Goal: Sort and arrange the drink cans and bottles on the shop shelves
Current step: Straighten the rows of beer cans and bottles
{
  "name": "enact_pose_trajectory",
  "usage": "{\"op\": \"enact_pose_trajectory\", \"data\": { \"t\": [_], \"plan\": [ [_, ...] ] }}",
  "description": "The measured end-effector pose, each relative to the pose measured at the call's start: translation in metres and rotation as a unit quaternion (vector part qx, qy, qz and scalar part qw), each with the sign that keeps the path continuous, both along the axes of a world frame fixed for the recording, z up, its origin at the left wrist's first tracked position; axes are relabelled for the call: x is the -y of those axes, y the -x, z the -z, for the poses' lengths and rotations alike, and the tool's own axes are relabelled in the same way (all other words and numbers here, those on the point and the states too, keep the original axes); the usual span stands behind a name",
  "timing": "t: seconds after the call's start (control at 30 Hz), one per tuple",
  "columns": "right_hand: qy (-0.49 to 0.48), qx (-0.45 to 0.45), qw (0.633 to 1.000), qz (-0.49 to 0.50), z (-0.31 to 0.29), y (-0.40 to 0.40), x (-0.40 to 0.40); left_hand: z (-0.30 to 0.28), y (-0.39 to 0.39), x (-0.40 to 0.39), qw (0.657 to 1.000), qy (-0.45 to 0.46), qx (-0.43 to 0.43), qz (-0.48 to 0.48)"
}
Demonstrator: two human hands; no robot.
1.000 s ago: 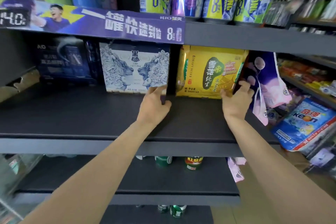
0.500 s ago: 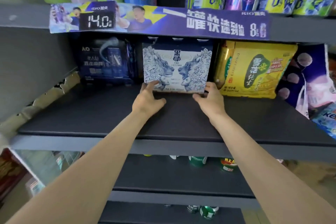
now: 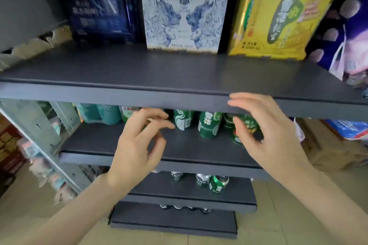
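Your hands have dropped from the blue-and-white lion multipack (image 3: 184,12) on the upper shelf (image 3: 139,69), so that pack looks squared away between its dark blue and yellow neighbours. Now your left hand (image 3: 137,145) and right hand (image 3: 264,135) hover apart, fingers loosely spread and holding nothing. They hang before the green beer cans (image 3: 209,124), which stand unevenly (labels blurred) toward the back of the lower shelf (image 3: 199,151).

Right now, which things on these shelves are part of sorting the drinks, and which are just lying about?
Part of the job:
green cans on the second shelf
lion-print pack
yellow pack
dark blue pack
cans lower down
left hand and right hand, holding nothing

Just lying about:
torn cardboard
blue bag on the floor
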State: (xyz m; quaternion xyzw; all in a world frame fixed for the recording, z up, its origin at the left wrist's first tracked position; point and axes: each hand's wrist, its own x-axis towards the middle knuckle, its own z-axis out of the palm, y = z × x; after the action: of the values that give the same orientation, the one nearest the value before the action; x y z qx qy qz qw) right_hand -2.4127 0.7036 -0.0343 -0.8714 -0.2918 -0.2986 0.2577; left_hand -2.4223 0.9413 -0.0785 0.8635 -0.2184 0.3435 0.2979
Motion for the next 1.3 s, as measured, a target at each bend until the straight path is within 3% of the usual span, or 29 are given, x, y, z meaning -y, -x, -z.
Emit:
{"op": "enact_pose_trajectory", "data": {
  "t": [0.07,0.13,0.23,0.3,0.37,0.47,0.63,0.9,1.07,1.17,1.3],
  "plan": [
    [0.068,0.027,0.997,-0.005,0.038,0.005,0.026,0.036,-0.009,0.014,0.999,-0.02,-0.042,0.016],
    [0.081,-0.008,0.997,0.019,0.078,-0.006,0.049,0.058,-0.033,0.032,0.997,0.001,-0.08,0.005],
    [-0.047,-0.06,0.989,0.128,0.133,-0.033,0.072,0.085,-0.068,0.064,0.985,0.103,-0.137,-0.026],
    [-0.17,-0.111,0.96,0.191,0.159,-0.056,0.078,0.104,-0.089,0.085,0.973,0.143,-0.179,-0.034],
    [-0.248,-0.199,0.932,0.173,0.178,-0.08,0.076,0.126,-0.108,0.104,0.964,0.134,-0.227,-0.028],
    [-0.274,-0.271,0.914,0.128,0.194,-0.11,0.076,0.146,-0.133,0.121,0.953,0.119,-0.277,-0.031],
    [-0.27,-0.231,0.931,0.086,0.209,-0.136,0.089,0.154,-0.154,0.119,0.946,0.149,-0.289,-0.011],
    [-0.29,-0.185,0.936,0.079,0.214,-0.15,0.093,0.155,-0.149,0.118,0.963,0.082,-0.258,-0.024],
    [-0.279,-0.185,0.924,0.185,0.213,-0.157,0.101,0.156,-0.141,0.117,0.956,0.113,-0.271,-0.022],
    [-0.26,-0.214,0.924,0.183,0.206,-0.165,0.107,0.156,-0.145,0.116,0.955,0.125,-0.27,-0.02],
    [-0.243,-0.19,0.929,0.206,0.206,-0.162,0.102,0.156,-0.145,0.116,0.959,0.135,-0.248,-0.017]
  ]
}}
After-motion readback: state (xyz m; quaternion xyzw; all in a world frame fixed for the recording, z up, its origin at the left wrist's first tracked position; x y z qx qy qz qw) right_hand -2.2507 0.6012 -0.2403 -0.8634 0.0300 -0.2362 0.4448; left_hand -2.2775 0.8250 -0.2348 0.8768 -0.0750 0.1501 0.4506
